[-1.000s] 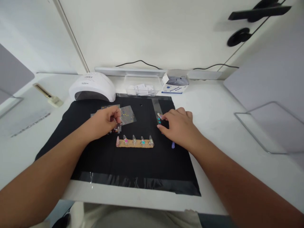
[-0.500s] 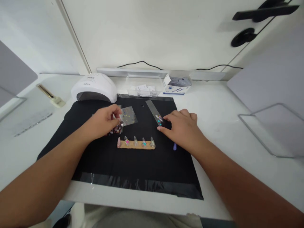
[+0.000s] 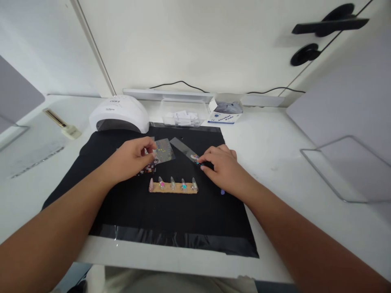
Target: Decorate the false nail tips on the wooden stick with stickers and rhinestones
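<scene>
Nail tips: five (image 3: 172, 184) stand on a tan bar (image 3: 166, 187); second bears pink, fourth teal, so decorating looks partly done; loose charms (image 3: 194, 157) lie on the clear strip (image 3: 181, 147).
Right hand (image 3: 222, 167): fingers bent, thumb and forefinger slightly parted at the strip's near end, which they cover; grip unclear.
Left hand (image 3: 134, 158): half-curled over glitter sheets (image 3: 165, 150), partly hiding them; cannot tell if it pinches anything.
Other tips: finish too small to judge.

White dome lamp (image 3: 122, 110), alcohol pads box (image 3: 226, 116), black door handle (image 3: 331, 26)
</scene>
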Motion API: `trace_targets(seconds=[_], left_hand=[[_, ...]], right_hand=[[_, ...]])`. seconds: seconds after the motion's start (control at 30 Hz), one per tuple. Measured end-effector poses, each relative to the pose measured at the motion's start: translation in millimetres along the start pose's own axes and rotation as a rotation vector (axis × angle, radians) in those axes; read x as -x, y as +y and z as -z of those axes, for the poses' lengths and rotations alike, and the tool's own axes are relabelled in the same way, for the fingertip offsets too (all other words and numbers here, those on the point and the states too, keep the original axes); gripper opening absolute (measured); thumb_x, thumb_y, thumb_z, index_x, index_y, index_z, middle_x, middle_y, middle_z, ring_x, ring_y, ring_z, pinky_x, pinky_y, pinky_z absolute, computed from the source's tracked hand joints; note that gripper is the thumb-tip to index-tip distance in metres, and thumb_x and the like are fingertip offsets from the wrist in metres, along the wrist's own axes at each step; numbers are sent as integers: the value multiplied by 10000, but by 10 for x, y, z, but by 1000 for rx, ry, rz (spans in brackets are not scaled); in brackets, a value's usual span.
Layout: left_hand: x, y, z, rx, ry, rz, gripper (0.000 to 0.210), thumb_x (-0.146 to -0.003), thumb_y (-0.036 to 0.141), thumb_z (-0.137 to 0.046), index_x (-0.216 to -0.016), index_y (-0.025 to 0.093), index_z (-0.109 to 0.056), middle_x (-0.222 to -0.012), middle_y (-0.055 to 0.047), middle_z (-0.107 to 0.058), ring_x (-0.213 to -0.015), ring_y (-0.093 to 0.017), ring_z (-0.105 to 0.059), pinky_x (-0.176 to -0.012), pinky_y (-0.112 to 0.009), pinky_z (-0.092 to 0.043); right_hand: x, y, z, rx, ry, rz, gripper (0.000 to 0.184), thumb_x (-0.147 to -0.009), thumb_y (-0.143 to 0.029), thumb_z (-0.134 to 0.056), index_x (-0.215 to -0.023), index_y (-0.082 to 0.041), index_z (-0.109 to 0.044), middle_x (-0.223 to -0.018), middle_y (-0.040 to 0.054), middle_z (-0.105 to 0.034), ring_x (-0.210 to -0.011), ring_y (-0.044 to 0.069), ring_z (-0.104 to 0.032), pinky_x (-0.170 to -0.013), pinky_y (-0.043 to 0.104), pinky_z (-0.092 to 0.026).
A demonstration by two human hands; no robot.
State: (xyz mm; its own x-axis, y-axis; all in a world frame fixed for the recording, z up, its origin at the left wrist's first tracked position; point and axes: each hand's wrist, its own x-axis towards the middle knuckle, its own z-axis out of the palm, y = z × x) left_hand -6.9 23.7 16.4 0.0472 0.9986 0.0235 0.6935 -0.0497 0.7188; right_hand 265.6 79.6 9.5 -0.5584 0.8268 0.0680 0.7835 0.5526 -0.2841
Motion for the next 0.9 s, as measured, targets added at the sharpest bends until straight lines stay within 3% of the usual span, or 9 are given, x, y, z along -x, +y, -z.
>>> trace_targets(seconds=[0.17, 0.37, 0.57, 0.9], left_hand=[[9, -24, -11, -29, 9, -44, 140, -874, 310, -566, -951, 213, -633, -704, 23, -606, -558, -124, -554, -495, -220, -446], [1, -54, -45, -88, 24, -99, 156, -880, 324, -556, -951, 222, -650, -778, 3, -625, -687, -168, -607, -617, -271, -489], [-66, -107, 4, -153, 114, -117, 230, -856, 345, -555, -1004, 208, -663, -948, -51, -638, -915, -237, -601, -841, -374, -476], [-79, 65, -51, -158, 145, -181, 207, -846, 305, -566, -1000, 197, -654, -1001, -64, -660, -992, -246, -606, -925, -392, -479]], right_hand=[[14, -18, 15, 2, -9, 19, 148, -840, -159, -594, -905, -233, -704, -1014, 56, -684, -1007, 271, -518, -860, 410, -346], [65, 15, 50, 58, 37, -48, 250, -817, -334, -702, -1042, -225, -702, -1071, 86, -672, -1048, 316, -500, -888, 443, -329], [87, 46, 34, 58, 68, -57, 148, -846, -333, -688, -974, -285, -745, -1003, 65, -679, -1035, 307, -505, -859, 433, -321], [44, 13, -54, -51, 98, -64, 44, -809, -226, -690, -784, -217, -655, -891, 58, -700, -995, 278, -539, -830, 401, -325]])
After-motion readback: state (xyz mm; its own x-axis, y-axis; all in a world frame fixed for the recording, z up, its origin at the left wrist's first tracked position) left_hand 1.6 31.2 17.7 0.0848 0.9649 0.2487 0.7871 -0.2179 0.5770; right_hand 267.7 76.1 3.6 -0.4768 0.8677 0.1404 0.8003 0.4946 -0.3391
